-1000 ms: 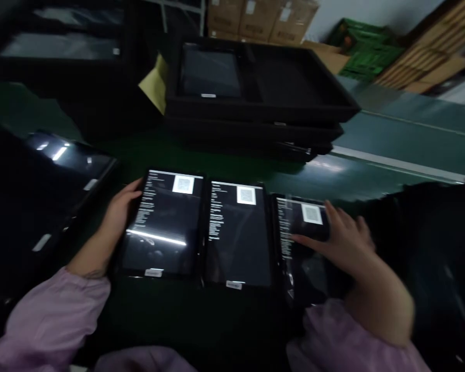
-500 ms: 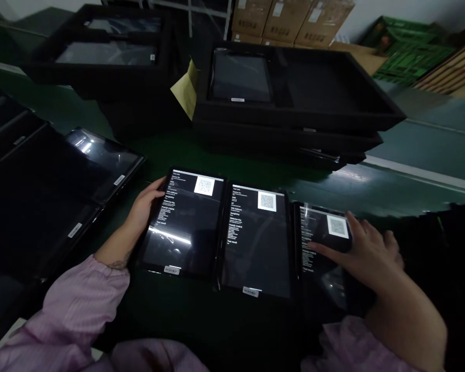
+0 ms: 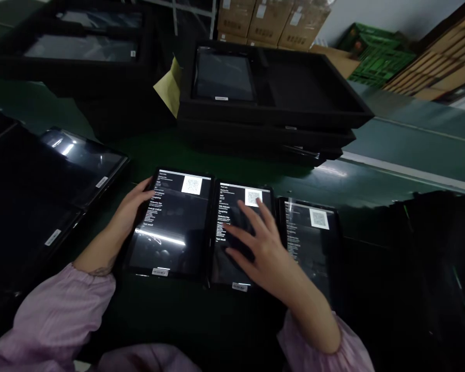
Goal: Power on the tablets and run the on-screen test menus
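Three lit tablets lie side by side on the dark green table, each showing text and a QR code. My left hand (image 3: 134, 204) rests at the left edge of the left tablet (image 3: 174, 217), its fingers along that edge and partly hidden. Over the middle tablet (image 3: 220, 263) my right hand (image 3: 256, 240) is spread, fingers apart, holding nothing; whether its fingertips touch the screen cannot be made out. The right tablet (image 3: 313, 248) lies beyond my right wrist, its lower left part covered by my forearm.
Black foam trays (image 3: 271, 116) are stacked behind the tablets, with a dark tablet (image 3: 223, 77) in the top one. Another tray (image 3: 101, 70) stands back left. A yellow paper (image 3: 169, 89) sticks out between them. More dark tablets (image 3: 81, 155) lie at left.
My right hand has moved left from the right tablet to above the middle tablet, fingers spread. My left hand stays at the left tablet's edge. The view has shifted slightly.
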`<state>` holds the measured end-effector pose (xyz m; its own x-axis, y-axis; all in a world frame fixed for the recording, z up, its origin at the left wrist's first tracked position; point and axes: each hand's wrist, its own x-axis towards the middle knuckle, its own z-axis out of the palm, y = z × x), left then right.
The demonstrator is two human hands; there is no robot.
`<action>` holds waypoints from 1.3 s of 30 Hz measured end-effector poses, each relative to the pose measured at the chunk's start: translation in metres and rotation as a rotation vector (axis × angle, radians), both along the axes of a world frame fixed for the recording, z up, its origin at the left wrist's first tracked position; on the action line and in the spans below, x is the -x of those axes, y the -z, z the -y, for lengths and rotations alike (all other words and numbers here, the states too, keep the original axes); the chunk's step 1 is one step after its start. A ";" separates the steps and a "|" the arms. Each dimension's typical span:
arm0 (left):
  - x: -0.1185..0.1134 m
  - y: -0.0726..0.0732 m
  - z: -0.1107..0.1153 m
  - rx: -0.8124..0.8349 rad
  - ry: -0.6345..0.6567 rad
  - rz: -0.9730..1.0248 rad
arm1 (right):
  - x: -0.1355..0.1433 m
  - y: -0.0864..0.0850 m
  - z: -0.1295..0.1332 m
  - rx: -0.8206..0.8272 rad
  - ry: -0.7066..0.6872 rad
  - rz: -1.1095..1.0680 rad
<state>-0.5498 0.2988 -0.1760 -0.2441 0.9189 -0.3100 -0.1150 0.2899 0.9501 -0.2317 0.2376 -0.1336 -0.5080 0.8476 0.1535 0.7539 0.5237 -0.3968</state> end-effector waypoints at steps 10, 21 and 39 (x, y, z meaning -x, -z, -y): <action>-0.002 0.000 0.000 -0.056 -0.029 0.104 | -0.016 -0.002 -0.006 -0.160 0.156 -0.029; -0.001 0.002 -0.001 -0.050 -0.046 0.111 | -0.002 0.008 -0.005 -0.106 0.124 -0.012; 0.001 0.008 -0.021 0.011 -0.086 0.020 | -0.024 0.002 -0.019 -0.210 0.393 -0.048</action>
